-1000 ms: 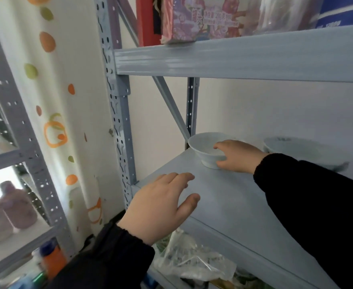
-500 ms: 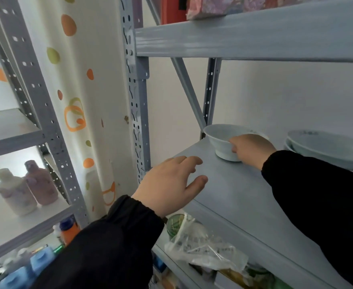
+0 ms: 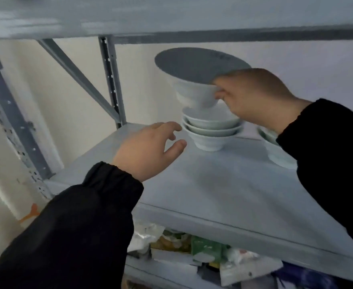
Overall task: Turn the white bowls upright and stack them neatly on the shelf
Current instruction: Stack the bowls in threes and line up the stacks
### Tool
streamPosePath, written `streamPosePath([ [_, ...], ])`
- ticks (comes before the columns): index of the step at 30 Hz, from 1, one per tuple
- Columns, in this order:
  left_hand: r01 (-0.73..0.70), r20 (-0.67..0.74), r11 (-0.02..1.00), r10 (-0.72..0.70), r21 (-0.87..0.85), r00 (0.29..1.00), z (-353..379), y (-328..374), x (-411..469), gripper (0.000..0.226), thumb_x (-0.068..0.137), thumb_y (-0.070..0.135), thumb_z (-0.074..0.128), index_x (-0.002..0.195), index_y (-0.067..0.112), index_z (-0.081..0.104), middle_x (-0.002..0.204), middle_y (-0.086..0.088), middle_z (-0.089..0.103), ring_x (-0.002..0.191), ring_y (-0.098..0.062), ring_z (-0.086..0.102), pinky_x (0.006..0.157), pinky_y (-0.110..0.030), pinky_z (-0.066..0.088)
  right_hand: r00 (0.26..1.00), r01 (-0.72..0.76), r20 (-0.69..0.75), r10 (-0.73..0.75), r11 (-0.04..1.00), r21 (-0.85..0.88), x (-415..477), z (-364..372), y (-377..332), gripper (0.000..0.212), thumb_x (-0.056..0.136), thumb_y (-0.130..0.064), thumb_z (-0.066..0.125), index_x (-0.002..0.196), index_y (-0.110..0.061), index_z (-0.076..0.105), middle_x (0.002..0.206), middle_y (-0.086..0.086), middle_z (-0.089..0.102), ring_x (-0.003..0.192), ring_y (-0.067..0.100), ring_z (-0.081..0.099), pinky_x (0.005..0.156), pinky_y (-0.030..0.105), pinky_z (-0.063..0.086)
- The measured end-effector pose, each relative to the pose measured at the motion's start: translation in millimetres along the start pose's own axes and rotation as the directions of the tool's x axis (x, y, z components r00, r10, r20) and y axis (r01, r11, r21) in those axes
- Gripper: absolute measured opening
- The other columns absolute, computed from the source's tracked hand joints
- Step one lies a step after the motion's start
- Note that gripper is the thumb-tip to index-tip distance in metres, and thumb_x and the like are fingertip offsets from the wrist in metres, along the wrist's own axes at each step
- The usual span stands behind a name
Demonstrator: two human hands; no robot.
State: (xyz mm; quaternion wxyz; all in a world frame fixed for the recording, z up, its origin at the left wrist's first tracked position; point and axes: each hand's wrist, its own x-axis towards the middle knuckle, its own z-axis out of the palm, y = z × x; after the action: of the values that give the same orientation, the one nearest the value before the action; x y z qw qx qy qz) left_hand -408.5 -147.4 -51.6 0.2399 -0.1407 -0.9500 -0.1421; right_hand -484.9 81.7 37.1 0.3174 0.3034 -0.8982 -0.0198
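Note:
My right hand [image 3: 252, 97] grips the rim of a white bowl [image 3: 194, 82], upright and a little tilted, just above a stack of three upright white bowls [image 3: 211, 132] on the grey shelf [image 3: 223, 184]. Its foot hangs close over the top bowl of the stack. My left hand [image 3: 148, 151] hovers open over the shelf, fingers spread, just left of the stack and not touching it. Another white bowl [image 3: 275, 151] sits on the shelf to the right, partly hidden behind my right sleeve.
A grey upper shelf [image 3: 171, 15] runs low overhead, close above the held bowl. Upright posts and a diagonal brace [image 3: 77, 80] stand at the left back. The shelf below holds plastic bags and packets [image 3: 192, 251].
The view swung right and closer. My right hand left the single bowl at the shelf's back left and now holds a bowl above a stack. My left hand reached further in.

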Motion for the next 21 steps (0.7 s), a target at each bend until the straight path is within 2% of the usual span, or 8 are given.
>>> streamPosePath([
  [3, -0.08, -0.011, 0.996, 0.08, -0.029, 0.997, 18, 41, 24, 0.041, 0.096, 0.056, 0.04, 0.13, 0.036, 0.049, 0.114, 0.02, 0.059, 0.097, -0.003, 0.054, 0.075, -0.013, 0.037, 0.995, -0.1, 0.008, 0.101, 0.994, -0.039, -44, -17, 50, 0.017, 0.102, -0.022, 0.047, 0.104, -0.012, 0.06, 0.107, 0.003, 0.067, 0.093, 0.031, 0.059, 0.063, 0.034, 0.028],
  [5, -0.123, -0.001, 0.986, 0.124, -0.112, 0.992, 31, 63, 38, 0.046, 0.093, 0.061, 0.038, 0.129, 0.035, 0.05, 0.112, 0.017, 0.062, 0.104, -0.008, 0.059, 0.084, -0.024, 0.046, 0.986, -0.165, 0.021, 0.166, 0.985, -0.051, -71, -21, 82, 0.017, 0.101, -0.023, 0.048, 0.1, -0.013, 0.061, 0.103, 0.004, 0.067, 0.089, 0.032, 0.057, 0.064, 0.036, 0.036],
  [7, -0.157, 0.014, 0.976, 0.161, -0.153, 0.987, 46, 85, 51, 0.05, 0.09, 0.063, 0.037, 0.129, 0.035, 0.05, 0.112, 0.014, 0.064, 0.108, -0.011, 0.06, 0.088, -0.035, 0.05, 0.966, -0.251, 0.048, 0.254, 0.966, -0.059, -97, -25, 113, 0.013, 0.1, -0.021, 0.048, 0.098, -0.015, 0.06, 0.097, 0.0, 0.063, 0.082, 0.026, 0.049, 0.065, 0.035, 0.033],
  [9, -0.176, 0.011, 0.97, 0.18, -0.168, 0.984, 58, 106, 60, 0.05, 0.09, 0.061, 0.038, 0.129, 0.033, 0.051, 0.111, 0.014, 0.064, 0.109, -0.011, 0.06, 0.089, -0.036, 0.05, 0.942, -0.321, 0.082, 0.325, 0.945, -0.059, -119, -28, 142, 0.012, 0.101, -0.021, 0.048, 0.095, -0.019, 0.058, 0.095, -0.002, 0.058, 0.082, 0.022, 0.043, 0.067, 0.033, 0.031],
  [11, -0.182, 0.015, 0.965, 0.188, -0.187, 0.982, 67, 123, 66, 0.05, 0.088, 0.064, 0.037, 0.127, 0.035, 0.051, 0.108, 0.016, 0.064, 0.106, -0.011, 0.06, 0.087, -0.038, 0.052, 0.925, -0.353, 0.122, 0.359, 0.933, -0.063, -136, -26, 160, 0.013, 0.102, -0.023, 0.047, 0.093, -0.02, 0.055, 0.093, 0.001, 0.056, 0.084, 0.024, 0.046, 0.067, 0.033, 0.034],
  [15, -0.166, 0.045, 0.963, 0.179, -0.212, 0.983, 80, 146, 70, 0.044, 0.09, 0.063, 0.039, 0.125, 0.039, 0.05, 0.106, 0.018, 0.062, 0.102, -0.008, 0.06, 0.086, -0.039, 0.053, 0.893, -0.38, 0.234, 0.385, 0.922, -0.066, -160, -10, 180, 0.014, 0.101, -0.019, 0.047, 0.09, -0.026, 0.05, 0.074, -0.012, 0.044, 0.083, 0.023, 0.049, 0.054, 0.026, 0.027],
  [18, -0.149, 0.056, 0.965, 0.165, -0.214, 0.985, 87, 162, 67, 0.041, 0.091, 0.058, 0.043, 0.126, 0.038, 0.052, 0.105, 0.016, 0.063, 0.099, -0.007, 0.058, 0.087, -0.039, 0.051, 0.889, -0.376, 0.285, 0.359, 0.927, 0.003, -174, 5, 186, 0.014, 0.099, -0.019, 0.046, 0.089, -0.027, 0.051, 0.074, -0.016, 0.043, 0.082, 0.02, 0.05, 0.056, 0.018, 0.026],
  [21, -0.14, 0.073, 0.973, 0.156, -0.185, 0.985, 92, 173, 63, 0.041, 0.091, 0.058, 0.042, 0.126, 0.038, 0.052, 0.106, 0.017, 0.064, 0.096, -0.006, 0.058, 0.086, -0.037, 0.05, 0.906, -0.299, 0.316, 0.282, 0.954, 0.006, -177, 20, 180, 0.012, 0.1, -0.016, 0.047, 0.093, -0.022, 0.054, 0.075, -0.011, 0.047, 0.079, 0.021, 0.052, 0.057, 0.028, 0.032],
])
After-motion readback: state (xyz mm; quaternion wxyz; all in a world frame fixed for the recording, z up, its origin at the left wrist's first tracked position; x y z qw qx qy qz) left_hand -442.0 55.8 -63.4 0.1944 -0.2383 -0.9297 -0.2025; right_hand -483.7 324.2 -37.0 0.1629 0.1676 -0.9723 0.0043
